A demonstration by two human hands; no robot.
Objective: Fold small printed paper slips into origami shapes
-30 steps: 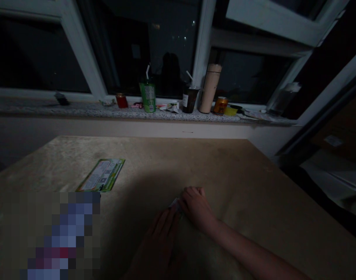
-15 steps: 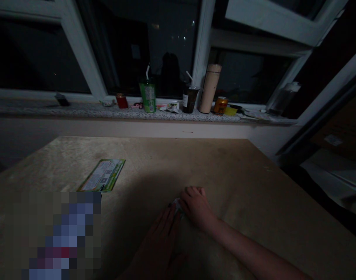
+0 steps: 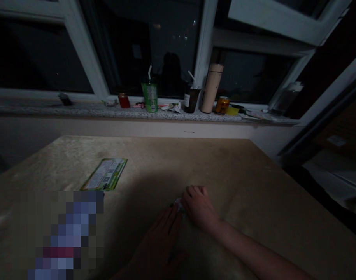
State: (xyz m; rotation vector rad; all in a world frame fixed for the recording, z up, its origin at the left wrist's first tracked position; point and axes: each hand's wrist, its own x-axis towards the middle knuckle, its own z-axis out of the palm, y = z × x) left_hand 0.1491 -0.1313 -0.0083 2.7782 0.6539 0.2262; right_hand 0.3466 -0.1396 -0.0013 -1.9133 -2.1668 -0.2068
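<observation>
**A:** Hand status?
**B:** Both are down on the bench [image 3: 239, 175], on the side nearest me, in shadow. My right hand [image 3: 199, 208] is curled, knuckles up, fingers bent over a small pale scrap [image 3: 178, 203]. It's too dark to tell if I'm pinching it or only pressing on it.
**A:** Left?
**B:** My left hand [image 3: 163, 235] lies flat with fingers stretched out, gripping nothing. The fingertips touch the scrap, close against the right hand.
**A:** Scrap location?
**B:** On the bench between my two hands, mostly covered. Only a light corner shows, and I can't tell what it is.
**A:** Anything else on the bench?
**B:** A green leaflet [image 3: 104, 174] lying flat, well apart to the left and further from me.
**A:** Behind?
**B:** A window sill [image 3: 78, 111] beyond the bench. On it, left to right: red jar [image 3: 124, 100], green cup [image 3: 150, 97] with a straw, dark cup [image 3: 192, 100] with a straw, tall beige flask [image 3: 211, 88], orange can [image 3: 222, 105]. All stand upright.
</observation>
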